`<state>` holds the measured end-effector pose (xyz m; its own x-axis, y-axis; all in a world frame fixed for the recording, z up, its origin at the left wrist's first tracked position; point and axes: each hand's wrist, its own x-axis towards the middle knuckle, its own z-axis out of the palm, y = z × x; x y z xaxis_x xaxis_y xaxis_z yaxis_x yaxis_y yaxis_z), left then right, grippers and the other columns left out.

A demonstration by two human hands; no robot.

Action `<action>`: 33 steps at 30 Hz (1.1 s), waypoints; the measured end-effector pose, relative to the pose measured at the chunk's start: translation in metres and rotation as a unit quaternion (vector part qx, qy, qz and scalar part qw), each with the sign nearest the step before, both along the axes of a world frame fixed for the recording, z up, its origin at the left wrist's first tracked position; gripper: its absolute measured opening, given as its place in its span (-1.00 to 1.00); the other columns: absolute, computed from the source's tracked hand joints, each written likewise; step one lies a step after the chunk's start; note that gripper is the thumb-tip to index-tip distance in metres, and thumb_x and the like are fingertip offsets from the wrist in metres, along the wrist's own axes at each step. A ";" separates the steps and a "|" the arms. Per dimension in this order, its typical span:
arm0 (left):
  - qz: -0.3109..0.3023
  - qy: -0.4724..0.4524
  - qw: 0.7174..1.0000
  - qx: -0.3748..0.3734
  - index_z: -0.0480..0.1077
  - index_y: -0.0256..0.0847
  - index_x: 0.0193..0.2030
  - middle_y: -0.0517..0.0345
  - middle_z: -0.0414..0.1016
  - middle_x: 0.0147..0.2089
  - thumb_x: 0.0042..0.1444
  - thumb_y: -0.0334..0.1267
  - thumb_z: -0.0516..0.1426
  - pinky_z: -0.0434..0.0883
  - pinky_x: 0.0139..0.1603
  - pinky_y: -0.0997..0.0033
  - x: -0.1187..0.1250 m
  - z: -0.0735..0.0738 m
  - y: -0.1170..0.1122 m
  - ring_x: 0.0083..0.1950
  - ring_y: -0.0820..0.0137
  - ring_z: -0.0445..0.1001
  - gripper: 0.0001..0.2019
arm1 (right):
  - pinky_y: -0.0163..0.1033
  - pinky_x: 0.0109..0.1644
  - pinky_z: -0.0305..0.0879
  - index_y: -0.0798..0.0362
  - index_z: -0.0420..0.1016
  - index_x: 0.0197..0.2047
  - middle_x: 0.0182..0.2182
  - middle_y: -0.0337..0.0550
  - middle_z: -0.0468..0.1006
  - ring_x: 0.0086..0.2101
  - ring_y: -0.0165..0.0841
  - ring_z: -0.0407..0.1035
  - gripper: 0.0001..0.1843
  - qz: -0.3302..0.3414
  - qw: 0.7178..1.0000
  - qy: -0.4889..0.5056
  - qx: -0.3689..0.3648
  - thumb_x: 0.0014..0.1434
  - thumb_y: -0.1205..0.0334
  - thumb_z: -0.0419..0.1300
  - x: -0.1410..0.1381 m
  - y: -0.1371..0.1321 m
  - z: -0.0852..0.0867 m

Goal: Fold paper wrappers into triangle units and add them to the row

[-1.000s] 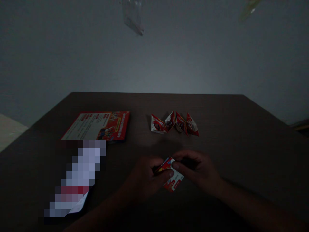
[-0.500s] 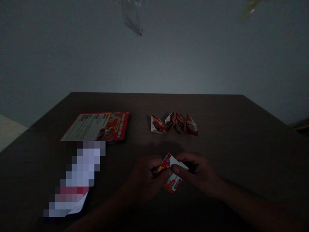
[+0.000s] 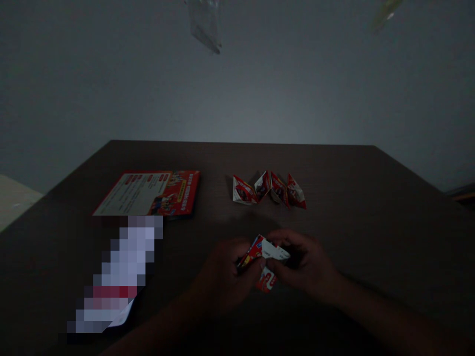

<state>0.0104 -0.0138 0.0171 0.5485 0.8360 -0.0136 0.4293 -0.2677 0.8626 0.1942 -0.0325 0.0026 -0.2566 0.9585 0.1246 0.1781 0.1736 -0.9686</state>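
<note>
Over the bench [image 3: 345,193], the left hand [image 3: 230,269] and right hand [image 3: 311,264] grip a folded, printed paper [image 3: 272,249] between thumbs and fingers. Beyond it sits a row of folded pieces [image 3: 245,192], with printed sheets [image 3: 144,193] to their left.

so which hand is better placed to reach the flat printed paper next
Likely the left hand: the flat printed paper lies on that side, nearer to it than to the right hand. Both hands hold the folded paper.

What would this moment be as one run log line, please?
left fingers: gripping folded paper | right fingers: gripping same paper | farther: folded pieces on table
</note>
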 end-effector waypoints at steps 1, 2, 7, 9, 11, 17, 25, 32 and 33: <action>0.001 0.005 1.000 0.010 0.46 -0.28 -0.31 0.14 0.43 -0.45 0.15 -0.23 0.06 0.23 -0.44 0.50 0.000 0.000 0.000 -0.44 0.42 0.34 -0.79 | -0.34 -0.37 0.30 0.02 0.43 -0.18 -0.42 -0.24 0.47 -0.43 -0.42 0.35 -0.76 0.002 1.000 0.000 -0.003 0.03 0.38 0.23 0.000 0.000 0.001; 0.003 0.008 1.000 0.019 0.46 -0.28 -0.32 0.14 0.43 -0.46 0.14 -0.23 0.06 0.23 -0.44 0.50 0.001 0.000 0.000 -0.45 0.43 0.34 -0.80 | -0.35 -0.38 0.29 0.02 0.43 -0.20 -0.43 -0.25 0.46 -0.44 -0.43 0.35 -0.78 0.001 1.000 0.000 -0.005 0.03 0.39 0.22 0.000 0.000 0.002; 0.001 0.016 0.999 0.042 0.45 -0.29 -0.36 0.15 0.41 -0.47 0.13 -0.26 0.06 0.20 -0.45 0.50 0.001 -0.001 0.000 -0.46 0.44 0.32 -0.81 | -0.37 -0.38 0.28 0.03 0.42 -0.24 -0.43 -0.26 0.46 -0.44 -0.44 0.34 -0.80 -0.008 1.000 0.004 -0.012 0.02 0.41 0.23 0.000 -0.001 0.004; 0.002 0.016 0.999 0.047 0.44 -0.30 -0.37 0.16 0.39 -0.48 0.13 -0.26 0.06 0.19 -0.46 0.50 0.000 -0.002 0.001 -0.48 0.45 0.30 -0.81 | -0.36 -0.36 0.30 0.03 0.40 -0.18 -0.40 -0.24 0.46 -0.42 -0.43 0.36 -0.75 -0.002 1.000 0.013 -0.023 0.03 0.41 0.22 0.000 -0.001 0.003; 0.005 0.016 0.999 0.052 0.42 -0.30 -0.40 0.18 0.36 -0.50 0.13 -0.26 0.05 0.18 -0.47 0.51 0.000 -0.002 0.001 -0.49 0.47 0.27 -0.81 | -0.35 -0.35 0.31 0.02 0.39 -0.13 -0.39 -0.24 0.46 -0.41 -0.43 0.36 -0.72 0.004 0.999 0.020 -0.036 0.05 0.41 0.21 0.000 -0.001 0.001; 0.015 0.016 0.998 0.059 0.35 -0.29 -0.48 0.24 0.28 -0.54 0.12 -0.27 0.06 0.14 -0.50 0.53 0.001 -0.004 0.001 -0.51 0.50 0.23 -0.80 | -0.37 -0.36 0.28 0.01 0.41 -0.20 -0.41 -0.27 0.44 -0.41 -0.44 0.33 -0.78 -0.014 0.999 0.028 -0.031 0.04 0.40 0.23 0.001 -0.003 -0.002; 0.022 0.004 0.998 0.051 0.33 -0.29 -0.49 0.28 0.25 -0.55 0.12 -0.29 0.06 0.12 -0.51 0.55 0.001 -0.005 0.002 -0.53 0.53 0.19 -0.81 | -0.36 -0.39 0.27 0.04 0.39 -0.19 -0.48 -0.28 0.46 -0.48 -0.46 0.34 -0.80 -0.013 0.998 0.037 -0.052 0.07 0.38 0.23 0.001 -0.003 0.003; 0.032 0.000 0.999 0.043 0.34 -0.29 -0.49 0.29 0.25 -0.56 0.11 -0.29 0.08 0.10 -0.54 0.57 -0.001 -0.006 0.002 -0.54 0.55 0.18 -0.81 | -0.35 -0.38 0.29 0.00 0.32 -0.04 -0.46 -0.30 0.46 -0.46 -0.46 0.35 -0.63 -0.007 0.996 0.068 -0.066 0.07 0.39 0.22 0.001 -0.002 0.002; 0.032 -0.001 0.999 0.041 0.34 -0.29 -0.50 0.29 0.25 -0.57 0.10 -0.29 0.08 0.10 -0.54 0.58 -0.001 -0.006 0.002 -0.54 0.55 0.18 -0.81 | -0.36 -0.39 0.28 0.00 0.34 -0.09 -0.47 -0.30 0.46 -0.48 -0.47 0.34 -0.69 -0.008 0.996 0.065 -0.063 0.08 0.38 0.22 0.001 -0.002 0.003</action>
<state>0.0093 -0.0121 0.0109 0.4931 0.8680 0.0581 0.4465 -0.3098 0.8394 0.1955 -0.0347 0.0053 -0.2306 0.9724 0.0346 0.0524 0.0480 -0.9975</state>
